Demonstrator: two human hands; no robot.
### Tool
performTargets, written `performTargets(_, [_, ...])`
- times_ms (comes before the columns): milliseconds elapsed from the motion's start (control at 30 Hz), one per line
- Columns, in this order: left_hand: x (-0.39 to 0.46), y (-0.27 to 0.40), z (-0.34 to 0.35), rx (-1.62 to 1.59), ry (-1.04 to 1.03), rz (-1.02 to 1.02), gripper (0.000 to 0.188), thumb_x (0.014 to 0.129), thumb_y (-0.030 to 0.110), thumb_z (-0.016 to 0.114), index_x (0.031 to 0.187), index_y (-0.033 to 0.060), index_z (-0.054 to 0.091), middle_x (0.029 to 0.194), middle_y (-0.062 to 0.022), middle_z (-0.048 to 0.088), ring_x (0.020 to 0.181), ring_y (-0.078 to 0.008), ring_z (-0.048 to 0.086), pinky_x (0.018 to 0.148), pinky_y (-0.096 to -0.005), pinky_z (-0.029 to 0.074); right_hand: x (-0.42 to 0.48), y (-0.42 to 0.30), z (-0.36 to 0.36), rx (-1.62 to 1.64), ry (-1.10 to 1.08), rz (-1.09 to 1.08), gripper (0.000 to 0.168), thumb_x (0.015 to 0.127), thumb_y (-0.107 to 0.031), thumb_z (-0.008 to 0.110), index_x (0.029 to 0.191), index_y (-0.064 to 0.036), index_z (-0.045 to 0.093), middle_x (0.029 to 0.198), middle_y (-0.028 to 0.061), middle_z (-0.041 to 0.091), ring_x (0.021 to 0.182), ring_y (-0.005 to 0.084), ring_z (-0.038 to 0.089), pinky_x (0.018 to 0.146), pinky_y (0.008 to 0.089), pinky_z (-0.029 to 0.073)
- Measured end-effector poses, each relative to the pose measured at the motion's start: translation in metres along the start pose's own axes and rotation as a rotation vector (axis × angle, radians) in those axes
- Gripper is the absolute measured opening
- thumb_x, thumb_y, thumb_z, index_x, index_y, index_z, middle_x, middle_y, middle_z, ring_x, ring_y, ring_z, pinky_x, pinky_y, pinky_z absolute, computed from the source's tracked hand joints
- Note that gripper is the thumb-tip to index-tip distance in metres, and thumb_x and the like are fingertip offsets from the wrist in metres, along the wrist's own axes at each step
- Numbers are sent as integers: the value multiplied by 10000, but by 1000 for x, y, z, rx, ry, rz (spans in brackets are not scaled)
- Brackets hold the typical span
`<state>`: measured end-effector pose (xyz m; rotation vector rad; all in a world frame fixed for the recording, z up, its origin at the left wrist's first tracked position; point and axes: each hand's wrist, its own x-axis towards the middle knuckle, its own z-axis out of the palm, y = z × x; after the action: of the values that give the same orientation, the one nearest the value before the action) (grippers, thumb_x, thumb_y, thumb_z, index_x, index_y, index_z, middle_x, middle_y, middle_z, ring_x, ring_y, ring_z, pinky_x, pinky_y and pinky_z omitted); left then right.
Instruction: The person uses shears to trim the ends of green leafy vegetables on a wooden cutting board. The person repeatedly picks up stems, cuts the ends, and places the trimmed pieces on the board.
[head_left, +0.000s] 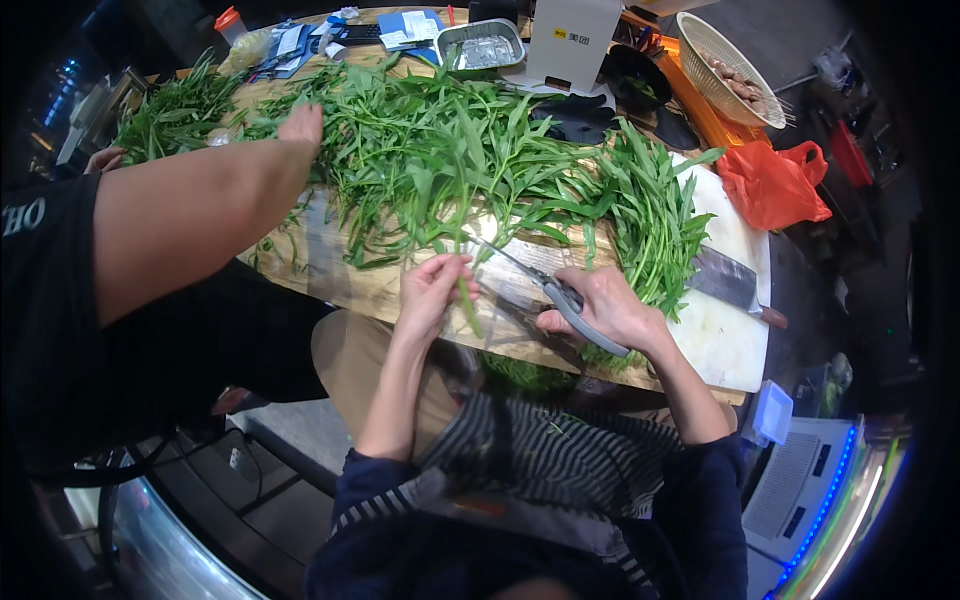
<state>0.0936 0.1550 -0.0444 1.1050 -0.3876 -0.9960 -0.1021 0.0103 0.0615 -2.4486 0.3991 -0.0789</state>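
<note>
My left hand (435, 296) pinches a green vegetable stem (466, 304), its leafy top pointing away from me over the table. In my right hand (609, 304) is a pair of scissors with grey handles (574, 309). Their blades (510, 259) point up and left, with the tips close to the stem just beyond my left fingers. A wide heap of long-leafed water spinach (420, 142) spreads across the wooden table (315, 262). To the right, a bundle of the same greens (652, 217) lies with its stems towards me, partly over the cutting board.
A co-worker's arm (202, 210) reaches over the heap from the left. On the white cutting board (724, 345) lies a cleaver (724, 277). Beyond are a red plastic bag (776, 184), a basket (694, 45), a white box (571, 45) and a foil tray (480, 46).
</note>
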Motion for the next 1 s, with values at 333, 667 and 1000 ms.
performTargets(333, [-4,1,3,-1,-13,-12,246,899,214,580,948,-26,603,792,-66,615,654,-141,625,577,-256,542,11,2,12,-75,-50,-76,559,718,-506,711,734,32,561,485,143,449,453,250,500,489,366,410])
performTargets(667, [-11,0,4,34,-26,40,175,852,62,626,995,-37,612,824,-72,642,680,-126,622,627,-244,521,11,0,6,21,-18,18,515,680,-458,757,767,16,575,499,121,480,454,196,475,479,338,399])
performTargets(1000, [8,71,16,465,38,565,178,795,-34,654,973,-52,650,877,-53,610,735,-108,612,649,-207,491,20,-24,-14,71,216,-148,474,664,-409,779,771,-17,533,524,96,477,456,244,451,468,347,387])
